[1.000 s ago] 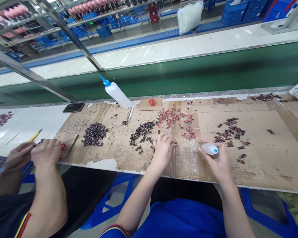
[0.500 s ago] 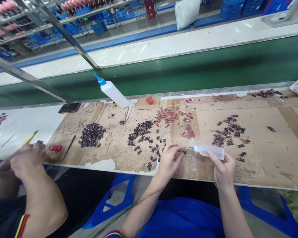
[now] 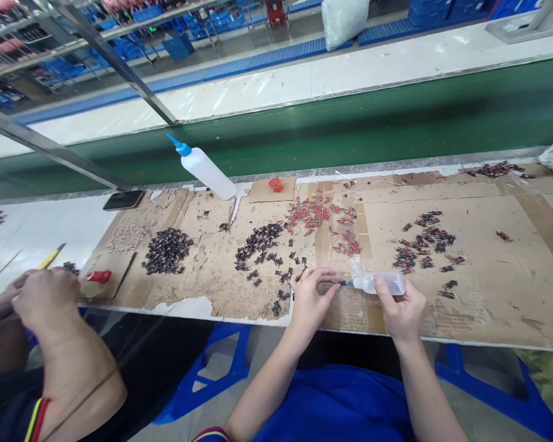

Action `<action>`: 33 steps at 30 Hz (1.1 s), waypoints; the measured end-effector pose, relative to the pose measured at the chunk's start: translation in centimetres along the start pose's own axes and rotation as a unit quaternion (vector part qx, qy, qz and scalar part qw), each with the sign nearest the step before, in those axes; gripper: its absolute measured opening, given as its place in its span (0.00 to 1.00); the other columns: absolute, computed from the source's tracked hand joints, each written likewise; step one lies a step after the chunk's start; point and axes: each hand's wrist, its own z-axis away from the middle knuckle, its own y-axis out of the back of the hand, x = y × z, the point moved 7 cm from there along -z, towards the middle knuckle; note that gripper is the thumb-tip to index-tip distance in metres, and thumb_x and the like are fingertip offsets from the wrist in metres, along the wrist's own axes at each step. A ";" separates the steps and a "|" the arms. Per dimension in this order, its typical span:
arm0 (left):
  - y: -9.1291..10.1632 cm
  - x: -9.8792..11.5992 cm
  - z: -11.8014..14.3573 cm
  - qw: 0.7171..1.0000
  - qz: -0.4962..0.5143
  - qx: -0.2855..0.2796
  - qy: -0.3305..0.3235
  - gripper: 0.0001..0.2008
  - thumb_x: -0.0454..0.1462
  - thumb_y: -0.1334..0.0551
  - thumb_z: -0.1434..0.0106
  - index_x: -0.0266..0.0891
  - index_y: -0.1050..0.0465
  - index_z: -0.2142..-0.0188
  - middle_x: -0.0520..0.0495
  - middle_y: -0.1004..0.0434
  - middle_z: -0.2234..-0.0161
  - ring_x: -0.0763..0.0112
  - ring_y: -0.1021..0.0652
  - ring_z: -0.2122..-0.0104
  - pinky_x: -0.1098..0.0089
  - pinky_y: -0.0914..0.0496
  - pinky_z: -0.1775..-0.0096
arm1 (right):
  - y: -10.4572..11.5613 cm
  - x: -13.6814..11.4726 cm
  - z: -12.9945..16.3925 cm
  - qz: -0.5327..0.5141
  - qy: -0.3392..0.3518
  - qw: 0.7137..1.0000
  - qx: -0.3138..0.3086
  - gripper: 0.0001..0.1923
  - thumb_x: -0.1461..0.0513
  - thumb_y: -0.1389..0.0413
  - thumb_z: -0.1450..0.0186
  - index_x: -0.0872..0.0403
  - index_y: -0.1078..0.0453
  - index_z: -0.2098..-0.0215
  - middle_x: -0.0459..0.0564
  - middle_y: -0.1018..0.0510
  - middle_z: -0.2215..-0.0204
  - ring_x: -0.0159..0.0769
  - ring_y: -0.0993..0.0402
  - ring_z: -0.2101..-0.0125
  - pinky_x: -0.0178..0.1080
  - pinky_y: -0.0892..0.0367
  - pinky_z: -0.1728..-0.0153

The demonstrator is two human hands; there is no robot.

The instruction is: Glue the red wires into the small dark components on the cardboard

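Head view, looking down over a long counter (image 3: 488,307) covered in taped brown cardboard, with a green conveyor belt (image 3: 396,123) running along its far side. A large white squeeze bottle (image 3: 207,173) with a blue nozzle leans at the back edge, a dark phone (image 3: 123,199) lies to its left, and a small red cap (image 3: 275,184) sits on a cardboard scrap.

Across the cardboard lie separate heaps of tiny parts: a dense dark pile (image 3: 167,250) at left, a looser dark scatter (image 3: 262,242) in the middle, a red pile (image 3: 320,215) behind it, and a mixed red-and-dark group (image 3: 426,242) at right.

At the near edge, the person's right hand (image 3: 403,310) is wrapped firmly around a small clear dropper bottle (image 3: 380,283), held level with its blue tip pointing left. The left hand (image 3: 309,294) is pinched closed on one small part (image 3: 334,282), too tiny to make out, which meets the bottle's tip just above the cardboard.

Judging by the heaps, the mixed group at right may be finished pieces, and far more parts wait in the other piles, so most of the work appears to remain.

At far left, a co-worker's hands (image 3: 32,301) are closed together near a red object (image 3: 98,276) and a yellow tool (image 3: 50,256).
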 end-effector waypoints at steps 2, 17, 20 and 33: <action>0.0 0.0 -0.1 1.000 0.004 -0.002 0.001 0.08 0.32 0.32 0.44 0.43 0.24 0.65 0.49 0.16 0.66 0.59 0.23 0.53 0.50 0.43 0.45 | 0.0 -0.1 -0.1 0.006 0.000 1.000 0.000 0.20 0.47 0.41 0.44 0.56 0.28 0.79 0.46 0.27 0.86 0.32 0.34 0.84 0.33 0.37 0.82; 0.0 0.0 -0.1 1.000 0.006 -0.006 0.007 0.05 0.31 0.32 0.45 0.41 0.24 0.69 0.49 0.16 0.67 0.58 0.22 0.53 0.46 0.42 0.45 | 0.0 0.2 -0.1 -0.028 -0.041 0.999 0.004 0.16 0.50 0.40 0.44 0.54 0.27 0.77 0.46 0.23 0.82 0.35 0.29 0.80 0.36 0.34 0.77; 0.0 0.0 -0.2 1.000 0.007 -0.007 0.008 0.05 0.30 0.31 0.46 0.41 0.23 0.71 0.48 0.16 0.66 0.58 0.22 0.53 0.46 0.42 0.45 | 0.4 0.3 0.0 -0.043 -0.055 0.997 0.026 0.15 0.50 0.40 0.44 0.54 0.26 0.77 0.47 0.23 0.81 0.37 0.28 0.79 0.36 0.33 0.76; 0.0 0.0 -0.2 1.000 0.002 -0.004 -0.006 0.03 0.32 0.32 0.45 0.41 0.23 0.71 0.46 0.16 0.64 0.58 0.22 0.53 0.46 0.42 0.45 | -0.3 0.2 -0.1 -0.035 -0.041 0.999 -0.007 0.16 0.50 0.39 0.44 0.55 0.26 0.76 0.46 0.23 0.81 0.35 0.29 0.80 0.36 0.33 0.76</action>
